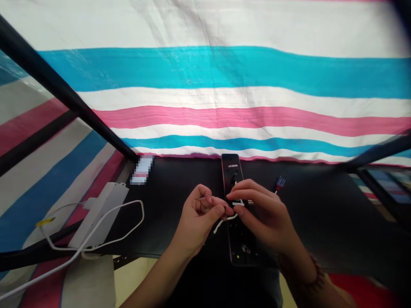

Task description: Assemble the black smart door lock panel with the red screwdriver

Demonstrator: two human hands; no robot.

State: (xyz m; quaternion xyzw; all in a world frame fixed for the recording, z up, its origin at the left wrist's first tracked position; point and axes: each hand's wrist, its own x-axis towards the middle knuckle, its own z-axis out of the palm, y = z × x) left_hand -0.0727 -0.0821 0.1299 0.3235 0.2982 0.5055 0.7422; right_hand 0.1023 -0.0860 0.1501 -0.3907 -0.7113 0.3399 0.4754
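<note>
Cord (231,217) — white, thin — is crossing a long black panel (236,250) on the tabletop (308,201), its loose end showing below the left hand (198,214). The right hand (268,209) is bending over the panel. Both grips are looking narrow; whether they are pinching cord, I cannot tell.

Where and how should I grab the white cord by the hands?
Probably pinch the white cord by its loose end, coming from the lower left: it looks thin, and that tip pokes past the edge of the black oblong panel, while the right hand crowds the other side.
</note>
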